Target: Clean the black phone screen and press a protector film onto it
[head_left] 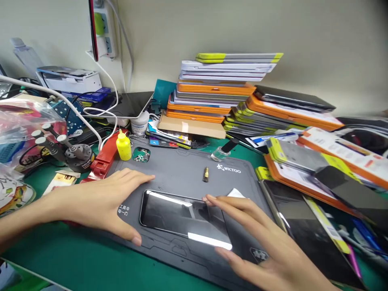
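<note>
A black phone [178, 216] lies face up on a grey work mat [188, 171]. My left hand [103, 204] rests flat on the mat at the phone's left end, fingers spread, thumb near the lower corner. My right hand [257, 238] lies over the phone's right end, fingers stretched out, fingertips touching the glass. A small white tab [236, 193] shows just beyond those fingers.
Stacked orange, green and white screen-protector boxes [218, 87] fill the back and right. A yellow bottle [123, 146], red tool [103, 159], small brass part [205, 174], clear glue bottle [222, 151] and grey stand with pegs [72, 155] sit around the mat. White cables cross the left.
</note>
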`<state>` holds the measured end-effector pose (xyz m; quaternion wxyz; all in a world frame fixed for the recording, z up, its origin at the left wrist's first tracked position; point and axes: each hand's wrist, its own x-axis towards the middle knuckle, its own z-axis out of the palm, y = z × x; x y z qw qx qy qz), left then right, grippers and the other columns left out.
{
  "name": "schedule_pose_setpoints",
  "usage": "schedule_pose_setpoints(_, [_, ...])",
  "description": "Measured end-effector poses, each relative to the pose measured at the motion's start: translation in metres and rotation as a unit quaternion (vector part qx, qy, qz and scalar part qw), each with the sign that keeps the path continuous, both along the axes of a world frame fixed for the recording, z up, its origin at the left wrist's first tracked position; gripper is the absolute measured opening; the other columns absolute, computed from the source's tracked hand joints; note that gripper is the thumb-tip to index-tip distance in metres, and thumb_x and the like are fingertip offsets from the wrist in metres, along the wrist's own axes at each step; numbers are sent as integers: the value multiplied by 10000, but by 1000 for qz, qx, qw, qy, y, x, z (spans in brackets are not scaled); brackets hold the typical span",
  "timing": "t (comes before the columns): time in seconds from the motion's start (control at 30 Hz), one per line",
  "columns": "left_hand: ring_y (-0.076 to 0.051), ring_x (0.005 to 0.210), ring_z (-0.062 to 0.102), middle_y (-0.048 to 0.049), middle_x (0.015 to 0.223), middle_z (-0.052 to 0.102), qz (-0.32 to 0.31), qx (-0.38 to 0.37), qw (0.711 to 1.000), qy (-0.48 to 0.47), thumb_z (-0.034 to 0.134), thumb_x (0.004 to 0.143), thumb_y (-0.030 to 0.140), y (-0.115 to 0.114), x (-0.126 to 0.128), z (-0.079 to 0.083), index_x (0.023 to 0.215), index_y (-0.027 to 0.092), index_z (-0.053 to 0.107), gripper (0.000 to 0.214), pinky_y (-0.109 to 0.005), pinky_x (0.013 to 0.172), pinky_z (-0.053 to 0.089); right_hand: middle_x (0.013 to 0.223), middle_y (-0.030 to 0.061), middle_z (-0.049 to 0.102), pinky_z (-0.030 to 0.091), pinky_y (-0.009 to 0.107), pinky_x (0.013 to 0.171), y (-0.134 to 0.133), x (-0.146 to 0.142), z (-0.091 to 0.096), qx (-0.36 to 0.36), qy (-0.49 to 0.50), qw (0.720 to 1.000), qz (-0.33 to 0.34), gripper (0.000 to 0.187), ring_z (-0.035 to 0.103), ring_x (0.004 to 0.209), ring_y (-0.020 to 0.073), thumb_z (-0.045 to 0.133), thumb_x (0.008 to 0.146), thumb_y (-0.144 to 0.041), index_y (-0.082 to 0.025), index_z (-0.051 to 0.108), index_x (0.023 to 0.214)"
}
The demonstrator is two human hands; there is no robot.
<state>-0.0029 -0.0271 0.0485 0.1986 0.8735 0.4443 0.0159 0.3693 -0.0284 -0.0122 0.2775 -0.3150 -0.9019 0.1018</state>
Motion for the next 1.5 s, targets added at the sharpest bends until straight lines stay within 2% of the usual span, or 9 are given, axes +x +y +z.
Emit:
schedule_pose_setpoints(0.1, [-341,1468,592,-144,1603,588,-20,-13,999,26,875,769,740,9,5,0,1656,222,430,1119,-395,1092,572,1383,149,735,722,323,886,0,1,-5,12,-9,1000,-5,604,781,1196,271,634,1065,-464,-255,531,1622])
schedule_pose_setpoints(0.2, [-311,1371,629,-102,1462,660,-32,2,999,15,938,749,651,11,14,-5,1503,206,581,946,-379,1081,540,1422,153,722,725,311,873,2,2,-12,4,-23,1000,-4,652,778,1210,280,649,1055,-482,-231,517,1641])
schedule_pose_setpoints(0.27, [-296,1322,631,-84,1401,668,-32,0,999,8,958,750,603,12,17,-9,1412,204,627,841,-367,1064,523,1446,144,712,717,292,893,3,2,-17,-11,-30,999,2,667,773,1226,266,635,1064,-475,-229,484,1665])
schedule_pose_setpoints(0.5, [-289,1309,582,-83,1401,622,-50,-61,996,-51,902,832,601,21,6,-18,1370,202,608,732,-371,1053,491,1601,90,610,678,317,1013,-1,9,-30,-110,-74,991,-18,783,701,1373,261,667,1040,-422,-317,329,1738])
schedule_pose_setpoints(0.67, [-291,1299,582,-80,1371,645,-46,-63,995,-69,895,842,602,21,6,-23,1364,205,612,714,-381,1048,490,1585,85,620,663,282,1022,-1,8,-26,-113,-73,991,-14,764,703,1368,233,654,1051,-419,-316,332,1736])
schedule_pose_setpoints(0.97, [-290,1242,601,-86,1307,663,-59,-22,995,-79,903,831,599,21,6,-32,1278,186,639,663,-383,1029,506,1586,88,626,642,317,1079,0,6,-25,-113,-75,991,-9,761,692,1382,239,646,1058,-404,-302,323,1740])
schedule_pose_setpoints(1.13, [-284,1239,595,-78,1297,652,-60,-19,994,-87,917,819,588,23,4,-37,1280,204,623,668,-381,1017,533,1579,95,629,618,291,1103,2,3,-20,-116,-69,991,-2,726,683,1392,217,636,1076,-403,-289,341,1730])
schedule_pose_setpoints(1.33, [-266,1201,633,-44,1316,658,-41,-7,995,-93,909,826,589,24,-1,-40,1278,290,632,608,-372,962,581,1627,110,579,504,290,1226,0,0,-10,-145,-46,988,13,726,587,1497,177,641,1097,-375,-270,310,1734])
schedule_pose_setpoints(1.5, [-274,1163,665,-20,1314,686,-35,21,994,-104,875,830,609,27,-5,-47,1278,346,651,566,-357,904,613,1681,111,522,426,297,1284,3,2,-9,-167,-38,985,28,765,496,1569,158,643,1098,-395,-244,267,1746])
